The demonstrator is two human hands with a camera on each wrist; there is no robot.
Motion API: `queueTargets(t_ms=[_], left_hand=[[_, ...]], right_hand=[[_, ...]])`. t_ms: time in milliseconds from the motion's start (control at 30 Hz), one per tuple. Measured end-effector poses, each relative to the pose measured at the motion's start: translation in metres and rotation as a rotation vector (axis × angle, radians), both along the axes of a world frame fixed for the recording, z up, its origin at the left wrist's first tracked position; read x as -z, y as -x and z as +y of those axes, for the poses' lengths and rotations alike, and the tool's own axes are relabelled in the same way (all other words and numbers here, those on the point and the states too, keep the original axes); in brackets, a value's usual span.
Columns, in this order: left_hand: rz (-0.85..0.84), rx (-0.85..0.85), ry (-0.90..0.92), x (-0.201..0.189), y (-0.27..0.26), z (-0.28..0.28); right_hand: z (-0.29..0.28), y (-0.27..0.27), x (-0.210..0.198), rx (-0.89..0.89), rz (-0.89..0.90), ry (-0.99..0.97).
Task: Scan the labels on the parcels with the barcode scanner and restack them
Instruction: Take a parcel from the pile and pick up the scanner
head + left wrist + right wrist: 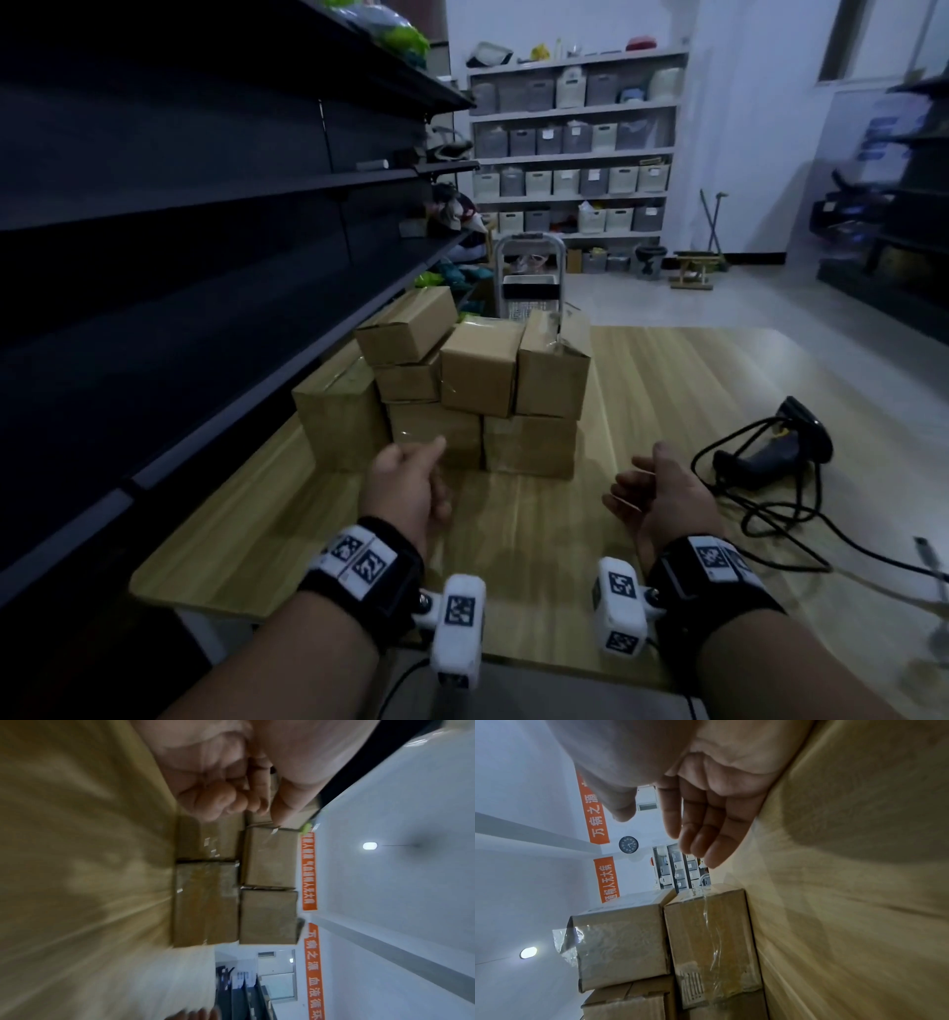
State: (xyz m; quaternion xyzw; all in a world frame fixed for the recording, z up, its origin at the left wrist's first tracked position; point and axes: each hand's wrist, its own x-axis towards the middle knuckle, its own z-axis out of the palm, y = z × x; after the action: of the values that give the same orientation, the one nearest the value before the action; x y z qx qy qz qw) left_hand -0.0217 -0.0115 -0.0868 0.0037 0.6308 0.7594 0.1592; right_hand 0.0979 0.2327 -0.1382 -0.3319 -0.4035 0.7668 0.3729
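Several brown cardboard parcels (477,380) stand stacked two and three high at the middle of the wooden table (667,401). My left hand (411,480) hovers just in front of the stack's lower boxes, fingers curled into the palm (218,801), thumb out, holding nothing. My right hand (649,488) hangs to the right of the stack with fingers (706,825) relaxed and nearly straight, empty. The black barcode scanner (770,455) lies on the table right of my right hand, its cable (770,514) looping toward me. Taped parcels (711,939) fill the right wrist view, stacked boxes (267,858) the left wrist view.
Dark metal shelving (179,257) runs along the table's left side, close to the stack. A white and grey cart (529,288) stands behind the parcels. White shelves with storage bins (570,149) line the far wall. The table's near edge lies under my wrists.
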Motion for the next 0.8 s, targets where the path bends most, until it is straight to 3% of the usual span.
queueTargets(t_ms=[233,333,467,800], left_hand=[[0.373,-0.327,0.106,-0.093,0.032,0.0],[0.445,-0.357,0.351,-0.109,0.059,0.005],[0.411,-0.27,0.597,-0.114,0.088,0.015],[0.364,-0.284,0.31,-0.106,0.087,0.013]], right_hand=[[0.001,-0.002,0.003,-0.006,0.009,-0.029],[0.002,-0.002,0.005,-0.01,0.005,-0.019],[0.001,-0.003,0.003,-0.014,0.01,-0.015],[-0.002,-0.003,-0.003,-0.032,0.021,0.002]])
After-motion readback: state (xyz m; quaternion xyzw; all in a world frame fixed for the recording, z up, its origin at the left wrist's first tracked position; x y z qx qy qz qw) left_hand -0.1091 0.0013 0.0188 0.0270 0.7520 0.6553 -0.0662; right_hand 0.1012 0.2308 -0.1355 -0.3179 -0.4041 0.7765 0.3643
